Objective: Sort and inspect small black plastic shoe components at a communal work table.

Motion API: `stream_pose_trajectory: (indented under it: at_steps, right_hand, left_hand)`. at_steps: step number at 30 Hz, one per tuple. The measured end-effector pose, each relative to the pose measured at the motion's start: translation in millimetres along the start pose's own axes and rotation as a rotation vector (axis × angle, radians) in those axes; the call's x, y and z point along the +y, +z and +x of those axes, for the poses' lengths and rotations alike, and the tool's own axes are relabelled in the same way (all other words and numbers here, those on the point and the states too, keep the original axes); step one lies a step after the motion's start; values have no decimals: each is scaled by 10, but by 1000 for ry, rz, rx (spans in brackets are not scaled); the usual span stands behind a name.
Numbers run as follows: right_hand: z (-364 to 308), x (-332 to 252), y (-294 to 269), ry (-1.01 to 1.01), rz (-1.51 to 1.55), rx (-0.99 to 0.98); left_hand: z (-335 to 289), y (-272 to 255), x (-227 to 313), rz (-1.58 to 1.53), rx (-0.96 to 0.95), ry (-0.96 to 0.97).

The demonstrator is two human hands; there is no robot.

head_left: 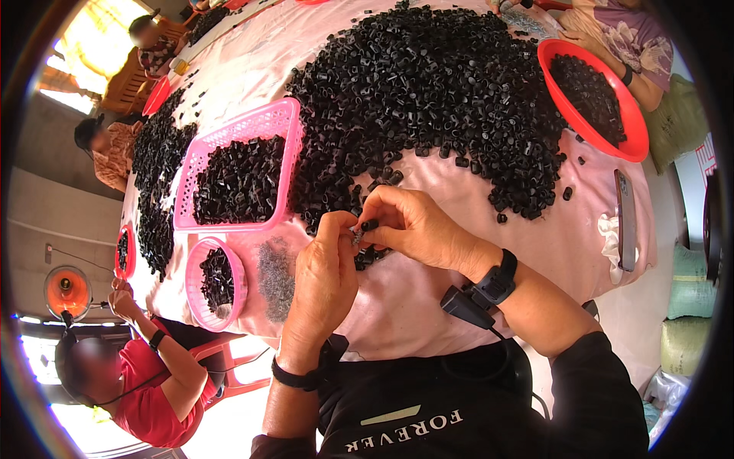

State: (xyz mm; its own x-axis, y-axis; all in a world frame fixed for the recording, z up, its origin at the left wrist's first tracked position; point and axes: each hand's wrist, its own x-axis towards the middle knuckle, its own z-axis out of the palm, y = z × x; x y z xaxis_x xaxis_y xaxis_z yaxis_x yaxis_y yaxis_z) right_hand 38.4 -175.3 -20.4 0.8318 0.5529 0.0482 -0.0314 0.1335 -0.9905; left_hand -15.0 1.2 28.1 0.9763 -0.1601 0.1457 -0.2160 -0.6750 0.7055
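My left hand (327,264) is closed in a pinch on a small silvery metal piece (357,237). Against it, my right hand (417,226) pinches a small black cap (369,225) between thumb and fingers. The two hands meet over the near edge of a large heap of black caps (428,92). Beside my left wrist lies a pile of small grey metal pieces (275,279). Left of that pile stands a round pink basket (238,268) with black parts in it. My fingers partly cover the metal piece, so its exact shape is hard to see.
A pink rectangular basket (292,145) of black parts stands at the left. At the far right is a red basin (641,141) of dark pieces. A phone (625,222) lies near the table's right edge. A person in red (164,382) works at my left; others sit around the pink-covered table (459,306).
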Motion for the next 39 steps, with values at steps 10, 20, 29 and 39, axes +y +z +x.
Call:
stream_pose_trajectory:
  at_steps: [10, 20, 29, 39]
  right_hand:
    - [13, 13, 0, -2, 39, -15]
    - [17, 0, -8, 35, 178, 67]
    - [9, 17, -16, -7, 100, 17]
    - [17, 16, -31, 8, 106, 66]
  left_hand:
    - [4, 55, -12, 72, 48, 111]
    - [-18, 61, -94, -67, 49, 77]
    - [-30, 71, -67, 4, 22, -66]
    - [-29, 54, 21, -200, 19, -179]
